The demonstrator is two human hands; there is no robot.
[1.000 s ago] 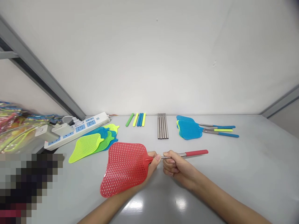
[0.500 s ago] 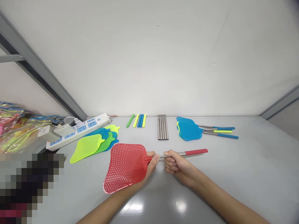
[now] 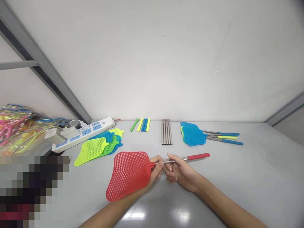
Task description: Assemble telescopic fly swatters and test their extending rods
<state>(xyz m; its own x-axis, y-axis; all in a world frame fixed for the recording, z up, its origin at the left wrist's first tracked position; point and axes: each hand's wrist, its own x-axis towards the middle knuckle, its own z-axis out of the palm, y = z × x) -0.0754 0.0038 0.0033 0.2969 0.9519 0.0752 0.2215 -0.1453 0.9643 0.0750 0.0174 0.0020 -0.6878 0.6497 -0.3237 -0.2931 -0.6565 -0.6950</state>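
A red fly swatter [image 3: 130, 174] with a telescopic metal rod and a red grip is held between my hands, just above the table. My left hand [image 3: 156, 169] pinches the thin rod close to the swatter's head, thumb on top. Farther along the rod is my right hand [image 3: 179, 171], its fingers curled beneath the metal and its thumb raised a little. The red grip sticks out beyond it to the right. Left of the held swatter lie loose swatter heads [image 3: 91, 150] in yellow, green and blue, overlapping. Bare metal rods [image 3: 167, 132] lie side by side behind my hands.
Coloured grip sleeves [image 3: 143, 125] lie in a row near the wall. Blue and yellow swatters with handles [image 3: 193, 134] are stacked at the back right. A power strip [image 3: 85, 133] with plugs and bagged goods [image 3: 17, 126] occupy the left side. A blurred patch covers the lower left.
My left hand has slid slightly right, nearer my right hand. My right hand's thumb has lifted and its fingers have loosened around the rod. The view has shifted slightly.
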